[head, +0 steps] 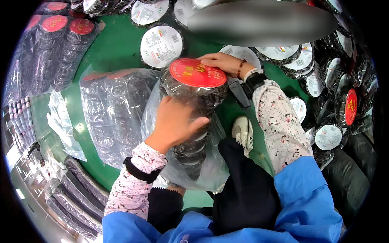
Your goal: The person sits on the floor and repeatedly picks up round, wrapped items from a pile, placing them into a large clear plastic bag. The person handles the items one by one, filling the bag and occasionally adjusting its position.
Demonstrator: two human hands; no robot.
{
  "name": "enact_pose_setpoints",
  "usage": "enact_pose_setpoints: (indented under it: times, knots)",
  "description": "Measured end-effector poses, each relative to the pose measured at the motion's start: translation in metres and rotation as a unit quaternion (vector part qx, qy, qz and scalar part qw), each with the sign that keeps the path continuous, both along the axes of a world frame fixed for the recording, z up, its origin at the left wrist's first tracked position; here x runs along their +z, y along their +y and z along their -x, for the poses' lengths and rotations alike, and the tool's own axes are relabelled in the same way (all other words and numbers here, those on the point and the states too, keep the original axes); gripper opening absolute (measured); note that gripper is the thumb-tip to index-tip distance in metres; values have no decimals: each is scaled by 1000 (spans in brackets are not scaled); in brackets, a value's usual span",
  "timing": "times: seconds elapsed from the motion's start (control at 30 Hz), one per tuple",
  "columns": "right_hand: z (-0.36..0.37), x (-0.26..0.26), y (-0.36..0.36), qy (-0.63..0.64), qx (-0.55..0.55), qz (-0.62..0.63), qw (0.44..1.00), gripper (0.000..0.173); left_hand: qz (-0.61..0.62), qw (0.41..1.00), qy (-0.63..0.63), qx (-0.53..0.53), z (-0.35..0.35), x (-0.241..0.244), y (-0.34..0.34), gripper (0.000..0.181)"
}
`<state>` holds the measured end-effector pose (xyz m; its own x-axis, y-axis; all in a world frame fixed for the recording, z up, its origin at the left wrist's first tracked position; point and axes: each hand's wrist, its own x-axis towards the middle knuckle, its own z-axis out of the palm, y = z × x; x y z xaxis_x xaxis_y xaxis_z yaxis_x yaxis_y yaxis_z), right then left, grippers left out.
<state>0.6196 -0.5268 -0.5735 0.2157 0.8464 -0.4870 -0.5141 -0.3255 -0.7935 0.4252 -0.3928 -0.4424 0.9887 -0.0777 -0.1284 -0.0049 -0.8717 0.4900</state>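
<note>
A stack of dark round packs in clear film (190,158) stands inside a large clear plastic bag (152,106) before me. The top pack bears a red round label (197,73) with writing. My left hand (177,123), a little blurred, lies against the near left side of the stack with its thumb stretched out; whether it grips is not clear. My right hand (223,62) rests on the far right rim of the top pack, fingers over the edge of the red label. Further filled columns of packs show in the bag at the left.
Loose packs with white round labels (161,46) lie on the green floor (115,36) ahead and pile up at the right. Bagged columns (45,54) stand at the far left. An empty-looking clear bag (65,124) lies at the left. Long wrapped rolls (79,194) lie lower left.
</note>
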Motion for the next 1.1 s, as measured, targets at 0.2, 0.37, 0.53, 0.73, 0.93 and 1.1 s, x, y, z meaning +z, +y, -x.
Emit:
enact_pose_setpoints:
  times: [0.2, 0.37, 0.53, 0.73, 0.93, 1.1]
  knots:
    - [15, 45, 30, -313, 78, -21, 946, 54, -27, 996, 67, 44, 4, -4, 5, 41]
    - [48, 68, 11, -409, 160, -44, 897, 92, -9, 999, 42, 22, 8, -7, 2, 22]
    - [49, 63, -2, -406, 122, -89, 901, 90, -22, 995, -100, -5, 41, 12, 16, 32]
    - [68, 71, 14, -425, 110, -63, 896, 86, 12, 931, 163, 327, 67, -32, 115, 36]
    - [76, 67, 12, -465, 96, -72, 877, 84, 457, 703, 130, 529, 43, -28, 144, 38]
    - [82, 70, 12, -489, 94, -72, 864, 83, 504, 629, 416, 421, -6, 2, 140, 55]
